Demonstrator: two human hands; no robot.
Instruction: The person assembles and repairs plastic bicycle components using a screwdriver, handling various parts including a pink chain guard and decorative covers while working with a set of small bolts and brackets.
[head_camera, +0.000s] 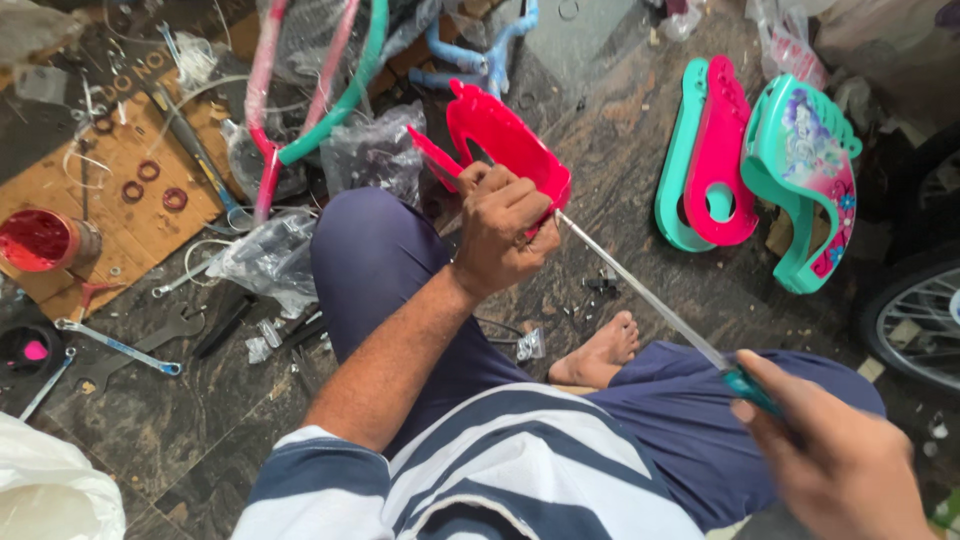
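Plainly, the left hand (500, 235) has its fingers curled tight around the lower edge of a pink plastic cover (500, 140), pinning it above the raised knee near the middle of the view, while the right hand (835, 465), at 4 o'clock, is closed around the teal handle of a long screwdriver (650, 300) whose thin shaft runs up toward 10 o'clock and meets the cover right beside the left knuckles. That closeness looks like the main hazard: if the tip skips off its seat under pressure, it could jab the gripping fingers or gouge the plastic. The long shaft and the far-back grip give little control over the tip, so a wobble seems likely. The cover rests only on the hand and leg, not on the stone floor (640, 130), so it may twist as force goes in. A bare foot (603, 352) lies directly under the shaft, exposed to a dropped tool. Small loose hardware (598, 283) near that foot could scatter, and the wrenches (118, 347) at 9 o'clock lie among clutter.
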